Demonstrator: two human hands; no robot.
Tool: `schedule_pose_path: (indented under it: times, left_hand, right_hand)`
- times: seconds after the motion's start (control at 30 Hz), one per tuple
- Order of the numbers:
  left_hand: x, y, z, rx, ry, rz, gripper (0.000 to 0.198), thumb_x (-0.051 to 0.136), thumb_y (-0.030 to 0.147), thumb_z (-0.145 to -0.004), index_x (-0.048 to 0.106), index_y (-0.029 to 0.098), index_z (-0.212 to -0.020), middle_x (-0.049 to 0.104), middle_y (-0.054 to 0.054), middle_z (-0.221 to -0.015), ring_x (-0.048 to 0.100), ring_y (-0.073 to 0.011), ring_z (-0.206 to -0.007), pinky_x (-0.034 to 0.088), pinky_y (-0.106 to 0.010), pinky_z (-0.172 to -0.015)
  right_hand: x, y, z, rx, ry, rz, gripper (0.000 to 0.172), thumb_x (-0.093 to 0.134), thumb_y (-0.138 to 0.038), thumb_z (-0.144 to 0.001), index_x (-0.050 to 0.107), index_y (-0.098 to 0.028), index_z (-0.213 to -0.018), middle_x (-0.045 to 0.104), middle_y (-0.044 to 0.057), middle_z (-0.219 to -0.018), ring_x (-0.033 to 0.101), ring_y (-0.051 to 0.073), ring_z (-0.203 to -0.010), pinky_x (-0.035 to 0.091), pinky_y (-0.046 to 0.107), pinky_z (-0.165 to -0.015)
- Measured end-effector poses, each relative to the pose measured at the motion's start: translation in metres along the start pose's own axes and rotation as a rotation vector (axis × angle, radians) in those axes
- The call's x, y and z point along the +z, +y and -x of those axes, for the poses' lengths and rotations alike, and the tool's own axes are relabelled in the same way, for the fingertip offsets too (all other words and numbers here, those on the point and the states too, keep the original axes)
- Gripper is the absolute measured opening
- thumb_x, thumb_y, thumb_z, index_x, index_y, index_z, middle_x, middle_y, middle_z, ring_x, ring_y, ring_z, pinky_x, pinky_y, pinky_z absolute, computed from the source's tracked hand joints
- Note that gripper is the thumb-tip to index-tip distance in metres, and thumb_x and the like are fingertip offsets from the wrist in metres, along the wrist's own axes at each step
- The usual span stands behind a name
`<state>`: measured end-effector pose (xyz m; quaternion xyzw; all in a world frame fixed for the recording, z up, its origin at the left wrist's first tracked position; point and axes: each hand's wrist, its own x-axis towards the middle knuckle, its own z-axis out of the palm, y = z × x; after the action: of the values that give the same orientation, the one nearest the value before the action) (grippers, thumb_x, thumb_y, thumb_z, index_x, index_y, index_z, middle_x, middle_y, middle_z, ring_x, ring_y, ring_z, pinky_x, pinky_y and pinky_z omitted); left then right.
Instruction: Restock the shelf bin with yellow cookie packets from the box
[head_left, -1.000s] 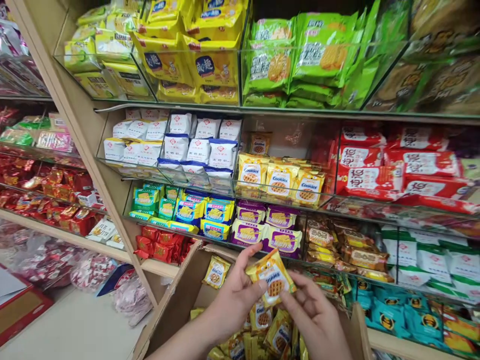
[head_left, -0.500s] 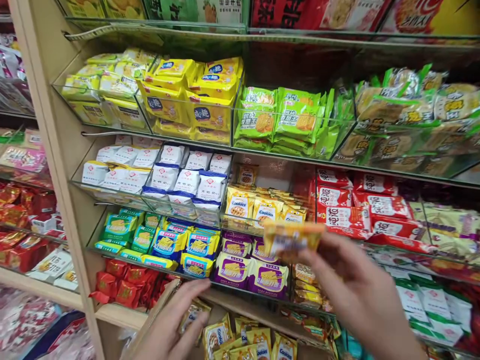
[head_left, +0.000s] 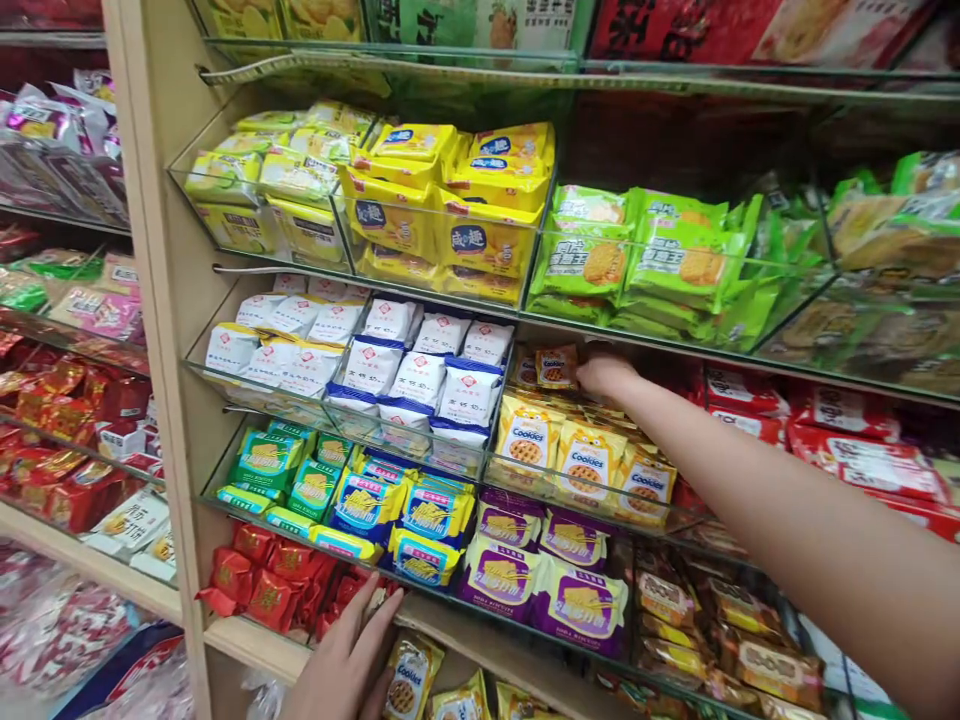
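Observation:
My right hand [head_left: 606, 375] reaches into the cookie compartment on the middle shelf, its fingers closed on a small orange Cookies packet [head_left: 556, 367] at the back. In front of it stand yellow Cookies packets [head_left: 589, 458] behind a clear front panel. Low in the view, my left hand [head_left: 349, 650] has its fingers apart and holds nothing that shows; it is by the lower shelf edge, left of more Cookies packets [head_left: 412, 675] at the bottom.
White packets [head_left: 420, 375] fill the compartment to the left. Purple biscuit packs [head_left: 581, 600] and red wrapped sweets [head_left: 270, 590] lie below. Green biscuit packs [head_left: 679, 245] sit above, behind a clear panel. A wooden upright [head_left: 150, 300] divides the shelves on the left.
My right hand has moved from in front of the shelf into the back of the cookie compartment with the packet. The view has shifted, so the shelves appear further right.

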<state>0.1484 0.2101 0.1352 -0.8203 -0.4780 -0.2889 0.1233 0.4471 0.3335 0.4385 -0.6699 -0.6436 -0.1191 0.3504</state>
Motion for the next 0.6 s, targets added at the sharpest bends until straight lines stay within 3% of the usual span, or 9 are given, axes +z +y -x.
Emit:
schedule_pose_path:
  times: [0.1, 0.27, 0.47, 0.6]
  left_hand:
    - [0.007, -0.007, 0.001, 0.062, 0.035, -0.034, 0.059, 0.047, 0.016, -0.078, 0.029, 0.021, -0.134, 0.044, -0.015, -0.131, 0.053, -0.02, -0.112, 0.05, -0.025, -0.085]
    - [0.015, -0.009, 0.001, 0.065, 0.068, -0.104, 0.055, 0.05, 0.015, -0.073, 0.04, 0.02, -0.128, 0.051, -0.016, -0.125, 0.06, -0.0205, -0.102, 0.052, -0.023, -0.079]
    - [0.012, -0.004, 0.0, 0.044, 0.055, -0.094, 0.053, 0.05, 0.016, -0.073, 0.043, 0.021, -0.125, 0.051, -0.015, -0.125, 0.061, -0.0208, -0.101, 0.053, -0.023, -0.078]
    - [0.006, 0.003, 0.0, 0.004, 0.021, -0.05, 0.054, 0.049, 0.018, -0.075, 0.038, 0.021, -0.128, 0.047, -0.014, -0.129, 0.056, -0.0215, -0.107, 0.052, -0.026, -0.081]
  right_hand:
    - [0.016, -0.01, -0.018, 0.158, -0.099, -0.106, 0.013, 0.068, -0.017, -0.063, 0.056, -0.013, -0.06, 0.06, 0.008, -0.059, 0.061, 0.02, -0.057, 0.048, 0.031, -0.053]
    - [0.036, -0.013, -0.024, 0.317, -0.173, -0.259, 0.024, 0.074, -0.017, -0.056, 0.051, -0.013, -0.056, 0.055, 0.004, -0.048, 0.056, 0.017, -0.043, 0.045, 0.028, -0.036]
    - [0.036, -0.009, -0.027, 0.396, -0.278, -0.335, 0.016, 0.067, -0.006, -0.061, 0.052, -0.009, -0.056, 0.054, 0.004, -0.045, 0.056, 0.017, -0.042, 0.042, 0.025, -0.032]
    - [0.035, -0.004, -0.032, 0.417, -0.347, -0.369, 0.019, 0.073, -0.006, -0.052, 0.054, -0.008, -0.053, 0.053, 0.001, -0.044, 0.053, 0.013, -0.041, 0.043, 0.022, -0.033]
